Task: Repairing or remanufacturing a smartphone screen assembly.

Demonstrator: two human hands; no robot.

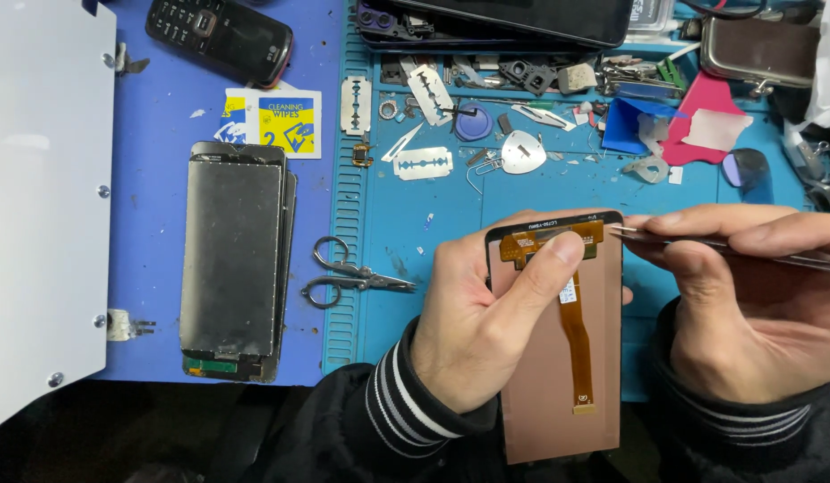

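— What is the left hand [486, 322] doing?

— It grips a phone screen panel [558, 358] that lies back side up, near the front edge of the blue work mat [451, 215], a little to the right of the middle. The fingers are curled around the left edge of the panel, and the thumb [544, 264] is stretched over it and presses on the orange flex cable [576, 331] near the top of the panel. So the hand is half closed, holding the panel firmly.

— And the right hand [746, 304]?

— It is closed around thin metal tweezers [701, 240]. The thumb and the first fingers pinch them together, and the tip of the tweezers touches the upper right corner of the panel, just beside the orange connector part. I cannot tell if the tip holds anything.

— What lies around them?

— To the left of the panel, small scissors [348, 279] lie on the left edge of the mat. Further left, on the blue tabletop, two dark screen assemblies [236, 259] are stacked, and behind them there is a yellow and blue wipe packet [272, 121] and a black keypad phone [220, 36]. Near the back edge of the mat I see razor blades [424, 163], a metal opening pick [522, 152] and many small parts. A white metal plate [39, 197] covers the left edge of the tabletop.
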